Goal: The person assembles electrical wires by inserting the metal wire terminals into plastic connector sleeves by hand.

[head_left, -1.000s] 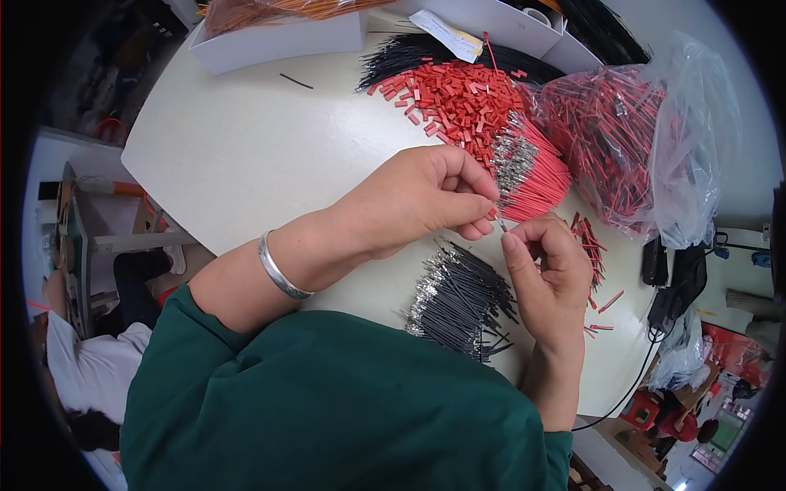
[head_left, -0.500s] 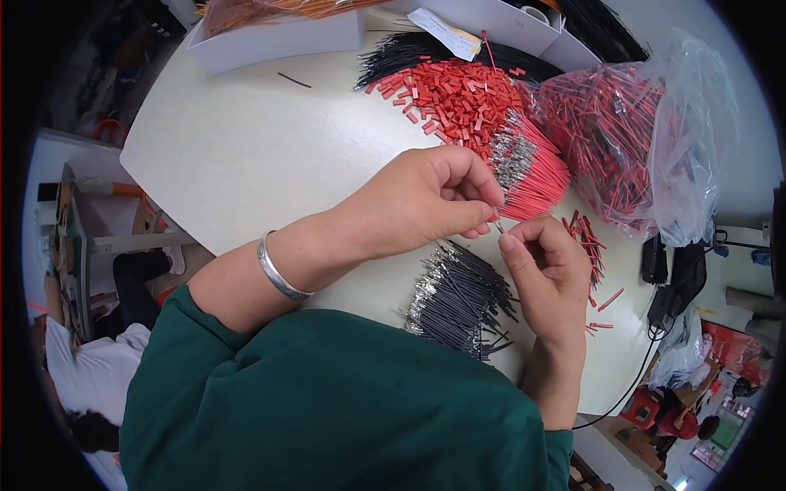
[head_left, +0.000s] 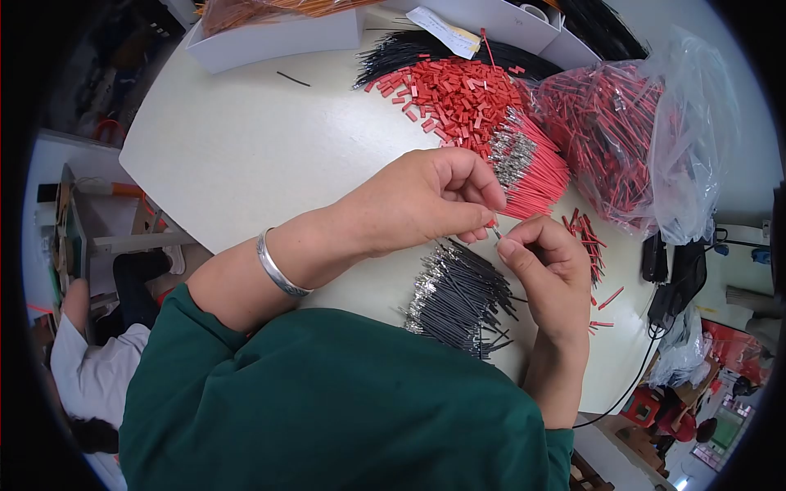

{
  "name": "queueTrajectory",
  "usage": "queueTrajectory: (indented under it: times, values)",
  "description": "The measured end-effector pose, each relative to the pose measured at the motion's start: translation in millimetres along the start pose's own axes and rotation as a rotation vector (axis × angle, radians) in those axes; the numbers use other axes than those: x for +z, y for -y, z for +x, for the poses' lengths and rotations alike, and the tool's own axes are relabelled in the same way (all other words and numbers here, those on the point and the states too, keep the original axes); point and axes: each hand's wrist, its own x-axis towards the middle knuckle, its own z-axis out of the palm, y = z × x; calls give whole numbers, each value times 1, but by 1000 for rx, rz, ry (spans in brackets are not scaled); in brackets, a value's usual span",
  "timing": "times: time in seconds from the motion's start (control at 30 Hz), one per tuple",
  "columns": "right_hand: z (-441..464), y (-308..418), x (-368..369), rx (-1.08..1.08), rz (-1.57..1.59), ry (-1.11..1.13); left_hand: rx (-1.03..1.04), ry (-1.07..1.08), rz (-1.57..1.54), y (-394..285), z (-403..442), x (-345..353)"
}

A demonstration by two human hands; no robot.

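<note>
My left hand (head_left: 434,200) pinches a small red housing (head_left: 491,222) between thumb and fingers. Facing it, my right hand (head_left: 547,266) has thumb and forefinger closed on a thin dark wire (head_left: 497,233), whose metal end points at the housing. Above my hands lie a heap of red housings (head_left: 467,94) and a fan of red wires (head_left: 536,176) with metal tips. A pile of black wires (head_left: 467,299) with metal tips lies just below the hands.
A clear bag of red and black wires (head_left: 602,135) stands at the right. White boxes (head_left: 278,51) line the table's (head_left: 229,139) far edge, near long black wires (head_left: 393,57). Finished-looking red pieces (head_left: 589,245) lie right of my right hand. Another person (head_left: 102,368) is at lower left.
My hands stay nearly in place, with the right fingertips shifted slightly left. The other person's arm at the far left has moved.
</note>
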Motion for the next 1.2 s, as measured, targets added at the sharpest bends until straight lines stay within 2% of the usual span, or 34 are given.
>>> queueTrajectory:
  times: [0.17,0.27,0.37,0.47,0.67,1.07,1.17,1.2]
  values:
    - [0,2,-1,120,96,11,14,11,-23,1,0,0]
    - [0,-1,0,111,173,20,11,5,-31,0,-1,1]
    - [-1,1,2,105,128,8,11,7,-7,2,0,1]
    - [-3,-1,5,-66,-40,-15,-16,24,-33,1,0,-1]
    - [-4,2,7,-110,-204,11,-9,33,28,2,1,0]
    - [1,-8,14,-180,-219,-87,68,-54,183,12,-3,12]
    - [0,4,-1,-179,-309,-64,81,-59,28,14,0,15]
    - [0,3,-9,-212,-349,-85,113,-100,129,12,0,14]
